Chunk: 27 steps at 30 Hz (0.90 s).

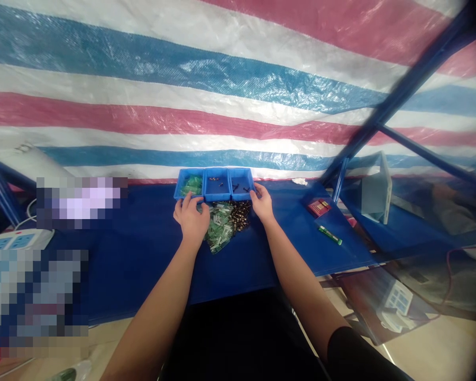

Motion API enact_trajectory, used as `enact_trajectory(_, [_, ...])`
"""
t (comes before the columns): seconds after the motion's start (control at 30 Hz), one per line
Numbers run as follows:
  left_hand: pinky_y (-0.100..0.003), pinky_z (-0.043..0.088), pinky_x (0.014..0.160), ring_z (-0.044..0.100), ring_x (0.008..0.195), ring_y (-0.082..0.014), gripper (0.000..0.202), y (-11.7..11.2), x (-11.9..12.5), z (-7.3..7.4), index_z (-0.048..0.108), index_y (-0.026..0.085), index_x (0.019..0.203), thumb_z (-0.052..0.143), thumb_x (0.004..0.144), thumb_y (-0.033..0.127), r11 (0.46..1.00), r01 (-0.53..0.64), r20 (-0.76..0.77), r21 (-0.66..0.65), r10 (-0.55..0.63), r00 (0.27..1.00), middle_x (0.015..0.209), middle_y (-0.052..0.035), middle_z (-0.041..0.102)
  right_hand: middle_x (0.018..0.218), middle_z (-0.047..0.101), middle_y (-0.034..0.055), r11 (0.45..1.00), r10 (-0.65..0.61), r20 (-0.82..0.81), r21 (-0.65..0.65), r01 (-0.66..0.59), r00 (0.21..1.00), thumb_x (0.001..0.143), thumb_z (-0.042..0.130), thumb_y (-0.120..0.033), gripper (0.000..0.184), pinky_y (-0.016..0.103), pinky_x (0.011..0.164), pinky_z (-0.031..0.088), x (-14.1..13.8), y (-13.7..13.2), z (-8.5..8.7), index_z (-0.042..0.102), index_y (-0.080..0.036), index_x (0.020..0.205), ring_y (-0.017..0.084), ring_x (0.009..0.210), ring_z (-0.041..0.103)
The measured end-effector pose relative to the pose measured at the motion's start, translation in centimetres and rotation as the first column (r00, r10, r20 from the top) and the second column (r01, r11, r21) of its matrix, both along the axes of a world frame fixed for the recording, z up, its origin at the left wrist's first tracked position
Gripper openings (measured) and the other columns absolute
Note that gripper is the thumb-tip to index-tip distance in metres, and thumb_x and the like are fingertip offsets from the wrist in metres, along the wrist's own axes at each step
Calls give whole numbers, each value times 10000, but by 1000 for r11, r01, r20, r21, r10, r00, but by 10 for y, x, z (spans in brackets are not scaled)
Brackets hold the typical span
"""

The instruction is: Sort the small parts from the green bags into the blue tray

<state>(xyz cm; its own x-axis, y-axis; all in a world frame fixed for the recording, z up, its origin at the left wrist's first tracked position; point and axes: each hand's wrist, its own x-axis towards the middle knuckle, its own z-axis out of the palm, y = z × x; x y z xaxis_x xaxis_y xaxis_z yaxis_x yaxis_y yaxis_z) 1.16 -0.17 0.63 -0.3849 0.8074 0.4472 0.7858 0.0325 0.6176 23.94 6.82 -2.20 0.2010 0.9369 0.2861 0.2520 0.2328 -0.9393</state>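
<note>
A row of three small blue bins (pixel 215 173) stands at the back of a blue table (pixel 143 254). The left bin holds green clear parts; the other two hold a few small dark parts. My left hand (pixel 191 216) grips the near left edge of the bins, thumb over the rim. Curled fingers of my right hand (pixel 262 203) hold the near right corner. Between my hands lies a pile of green clear parts (pixel 218 227), with a heap of small dark brassy parts (pixel 240 213) beside it.
A red box (pixel 319 206) and a green pen-like stick (pixel 330 235) lie to the right on the table. A white power strip (pixel 14 242) sits at far left. A striped tarp hangs behind. Blue metal frame bars (pixel 396 95) rise at right.
</note>
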Motion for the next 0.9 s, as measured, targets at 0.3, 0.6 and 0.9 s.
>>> enact_trajectory(0.3, [-609,264,1047,396,1321,-370,189,-4,5,4,658,263,1015,549,860,275,1000,6,44,-30,-4,999,1411,-65,523,1198,670,83,945,82,433,252,-208,898,858,543,-203,341,455,1080,367,-25,-35,34,649,-217,1182,256,1167,544])
enact_trajectory(0.6, [-523,287,1011,468,1246,-349,214,-14,13,16,635,216,1058,520,889,279,995,-86,15,48,85,996,1357,-133,516,1146,692,54,773,430,634,109,-625,643,772,497,-25,463,422,972,464,-38,-44,34,690,-223,1143,241,1048,572])
enact_trajectory(0.9, [-411,319,948,600,1042,-256,198,-14,18,6,650,205,981,464,920,241,978,181,-92,102,-172,981,1027,-78,696,1184,664,69,805,351,671,139,-576,653,869,454,-39,439,422,976,458,-40,-40,25,661,-222,1210,242,1073,542])
